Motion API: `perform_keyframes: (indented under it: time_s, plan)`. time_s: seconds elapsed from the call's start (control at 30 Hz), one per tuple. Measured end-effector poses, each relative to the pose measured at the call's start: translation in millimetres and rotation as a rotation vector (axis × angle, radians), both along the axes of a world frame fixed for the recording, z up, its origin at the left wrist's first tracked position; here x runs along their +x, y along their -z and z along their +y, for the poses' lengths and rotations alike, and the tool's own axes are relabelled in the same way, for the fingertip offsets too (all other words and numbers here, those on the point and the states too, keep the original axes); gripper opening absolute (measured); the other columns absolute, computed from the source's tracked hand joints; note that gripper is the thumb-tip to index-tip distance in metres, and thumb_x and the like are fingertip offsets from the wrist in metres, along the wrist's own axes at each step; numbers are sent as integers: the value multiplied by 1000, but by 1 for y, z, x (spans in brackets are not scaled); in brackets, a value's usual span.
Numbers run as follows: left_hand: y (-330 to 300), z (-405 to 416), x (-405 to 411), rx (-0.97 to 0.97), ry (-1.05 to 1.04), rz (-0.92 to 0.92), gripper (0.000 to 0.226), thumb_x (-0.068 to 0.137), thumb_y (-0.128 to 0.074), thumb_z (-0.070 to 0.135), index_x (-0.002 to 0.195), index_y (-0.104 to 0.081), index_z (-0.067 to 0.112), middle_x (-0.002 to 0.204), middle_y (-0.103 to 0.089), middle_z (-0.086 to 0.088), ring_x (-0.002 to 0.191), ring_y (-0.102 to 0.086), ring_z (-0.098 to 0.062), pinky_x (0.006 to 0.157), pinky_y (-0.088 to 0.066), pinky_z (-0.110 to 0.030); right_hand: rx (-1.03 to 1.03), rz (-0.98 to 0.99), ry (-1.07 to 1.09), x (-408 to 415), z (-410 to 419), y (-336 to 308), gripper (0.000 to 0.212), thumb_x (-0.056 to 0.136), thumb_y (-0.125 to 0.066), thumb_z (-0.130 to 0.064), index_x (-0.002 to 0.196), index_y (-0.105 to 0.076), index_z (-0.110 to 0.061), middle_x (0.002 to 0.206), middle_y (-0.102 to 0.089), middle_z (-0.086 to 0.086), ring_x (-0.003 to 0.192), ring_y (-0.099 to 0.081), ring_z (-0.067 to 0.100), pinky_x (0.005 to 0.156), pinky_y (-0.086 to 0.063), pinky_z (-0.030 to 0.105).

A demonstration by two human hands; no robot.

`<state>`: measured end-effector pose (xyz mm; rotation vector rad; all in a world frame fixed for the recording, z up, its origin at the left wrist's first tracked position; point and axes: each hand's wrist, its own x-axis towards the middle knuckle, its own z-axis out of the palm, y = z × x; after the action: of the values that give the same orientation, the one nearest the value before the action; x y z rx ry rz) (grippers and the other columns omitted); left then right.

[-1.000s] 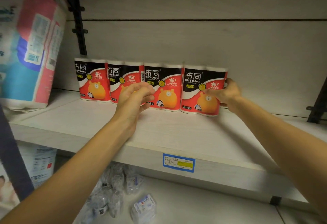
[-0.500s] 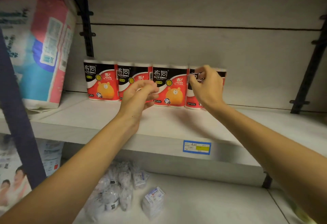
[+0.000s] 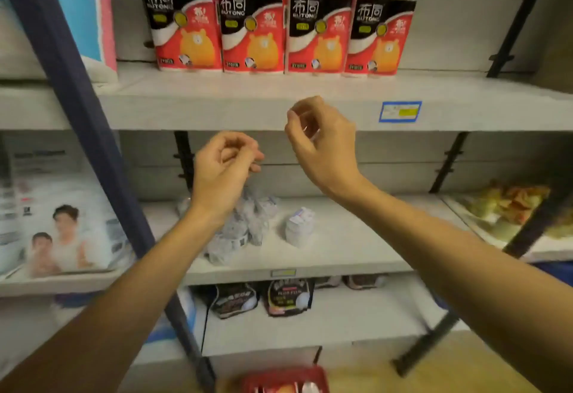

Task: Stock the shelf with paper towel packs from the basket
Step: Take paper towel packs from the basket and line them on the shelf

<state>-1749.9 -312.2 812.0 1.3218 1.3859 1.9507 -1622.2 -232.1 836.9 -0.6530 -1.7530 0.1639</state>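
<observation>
Several red, black and white paper towel packs [image 3: 279, 31] with an orange bear stand upright in a row at the back of the upper shelf [image 3: 279, 107]. My left hand [image 3: 224, 172] hangs below that shelf's front edge, fingers loosely curled, holding nothing. My right hand [image 3: 322, 144] is raised in front of the shelf edge, fingers also loosely curled and empty. Neither hand touches a pack. The red basket [image 3: 285, 380] shows at the bottom edge, with part of a pack inside it.
A dark blue upright post [image 3: 83, 132] crosses the left side. A big blue-pink pack [image 3: 90, 11] stands at upper left. Small wrapped tissue packets [image 3: 245, 228] lie on the middle shelf, dark pouches [image 3: 263, 298] on the lower one. A blue price tag [image 3: 400, 111] marks the shelf edge.
Both hands have come off the packs and dropped below the upper shelf. The view has tilted down, so the lower shelves and basket now show.
</observation>
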Motion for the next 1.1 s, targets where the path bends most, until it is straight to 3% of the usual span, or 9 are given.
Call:
perform_keyframes:
  time_s: [0.17, 0.33, 0.53, 0.67, 0.8, 0.97, 1.03, 1.1]
  plan:
    - [101, -31, 8, -207, 54, -64, 12, 94, -57, 4, 86, -59, 11, 74, -68, -6, 58, -60, -8, 55, -46, -19, -120, -145, 17, 19, -42, 106, 12, 90, -59, -15, 82, -63, -7, 70, -61, 2, 62, -54, 19, 60, -46, 35]
    - [226, -63, 29, -465, 90, -90, 19, 95, -55, 2, 81, -59, 15, 72, -67, -2, 55, -60, -2, 53, -45, -14, -379, -255, 20, 52, -64, 230, 11, 90, -58, -14, 84, -65, -7, 74, -64, 4, 65, -56, 17, 60, -46, 30]
    - [382, -102, 57, -784, 81, -131, 24, 93, -55, 3, 81, -60, 23, 79, -69, -4, 65, -64, -6, 56, -45, -11, -727, -413, 101, 108, -91, 382, 9, 92, -58, -16, 91, -66, -11, 80, -65, 0, 68, -54, 8, 60, -41, 12]
    - [485, -132, 84, -967, 54, -142, 16, 92, -56, 0, 85, -62, 13, 88, -68, -13, 73, -61, -19, 53, -45, -9, -916, -538, 133, 156, -124, 488, 11, 93, -58, -19, 95, -65, -10, 84, -64, -2, 68, -55, 7, 62, -44, 13]
    - [574, -166, 110, -1140, 70, -105, 7, 93, -58, 5, 95, -63, 9, 92, -67, -8, 79, -62, -17, 60, -49, -10, -1075, -629, 129, 192, -152, 580, 9, 92, -59, -14, 96, -65, -9, 84, -62, -3, 64, -50, -3, 57, -38, 4]
    - [672, -177, 136, -1317, -63, -85, 3, 92, -62, 16, 90, -61, 18, 83, -64, -3, 79, -62, -18, 63, -47, -20, -1190, -688, 145, 212, -166, 682, 11, 91, -60, -14, 97, -65, -7, 83, -67, 5, 64, -57, 13, 58, -40, 22]
    - [715, -178, 143, -1468, -116, -231, 6, 91, -61, 24, 90, -58, 19, 87, -66, -6, 78, -61, -19, 62, -50, -25, -1226, -705, 144, 214, -170, 719, 11, 91, -59, -15, 97, -65, -7, 81, -68, 7, 65, -58, 18, 59, -42, 26]
    - [745, -177, 147, -1630, -237, -442, 36, 89, -60, 39, 110, -58, 10, 101, -65, -12, 80, -61, -23, 67, -57, -34, -1268, -711, 139, 215, -176, 752, 10, 92, -58, -16, 95, -64, -9, 80, -69, 8, 64, -60, 19, 60, -45, 27]
